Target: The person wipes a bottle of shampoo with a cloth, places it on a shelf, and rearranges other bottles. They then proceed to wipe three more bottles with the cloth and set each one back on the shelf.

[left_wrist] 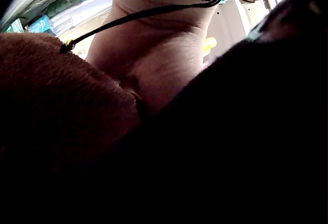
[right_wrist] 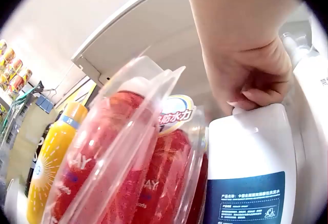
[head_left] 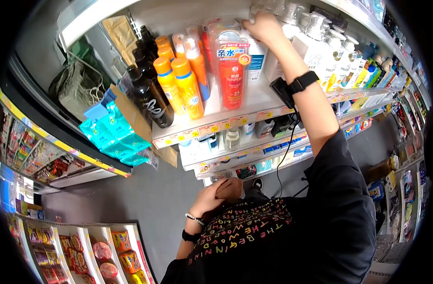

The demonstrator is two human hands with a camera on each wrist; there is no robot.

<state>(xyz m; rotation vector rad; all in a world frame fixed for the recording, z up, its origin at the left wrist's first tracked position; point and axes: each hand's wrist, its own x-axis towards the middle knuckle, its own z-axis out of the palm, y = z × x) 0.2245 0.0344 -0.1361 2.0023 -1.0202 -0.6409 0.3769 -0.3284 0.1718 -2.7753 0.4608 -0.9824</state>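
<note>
My right hand (head_left: 265, 28) reaches onto the shelf and grips the top of a white bottle (right_wrist: 251, 131) with a dark blue label. In the right wrist view the fingers (right_wrist: 264, 95) curl at the bottle's neck and hide its cap. Beside that bottle stand red sunscreen bottles in clear plastic packs (head_left: 233, 71). Low in front of the body, my left hand (head_left: 208, 199) holds a brown, soft-looking item (head_left: 229, 189). Its fuzzy surface fills the left side of the dark left wrist view, where the fingers are hidden.
Yellow spray bottles (head_left: 188, 90) and black bottles (head_left: 150, 102) stand left on the shelf, near hanging teal packets (head_left: 114, 128). White pump bottles (head_left: 332, 61) line the right. A price-tagged shelf edge (head_left: 216, 127) runs along the front. A black cable (head_left: 288, 146) hangs from the right wrist.
</note>
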